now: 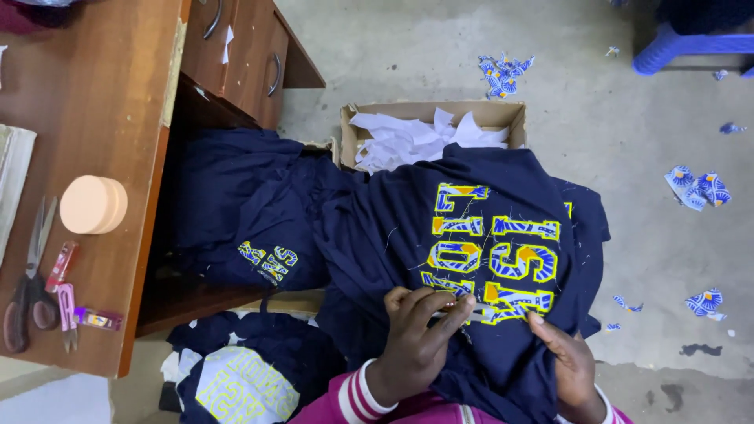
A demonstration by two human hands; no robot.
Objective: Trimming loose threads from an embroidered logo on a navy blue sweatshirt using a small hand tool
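Note:
A navy garment (471, 251) with yellow and blue patterned appliqué letters lies over my lap. My left hand (416, 338) presses on the cloth just below the letters, fingers curled around a small slim tool whose tip touches the lowest letter; what the tool is I cannot make out. My right hand (567, 355) pinches the garment's fabric beside the same letter, holding it taut.
A wooden desk (94, 94) stands at left with scissors (27, 283), small clippers (67, 314) and a round peach container (93, 205). More navy garments (243, 212) are piled under it. A cardboard box (503, 115) holds white paper scraps. Fabric scraps litter the concrete floor.

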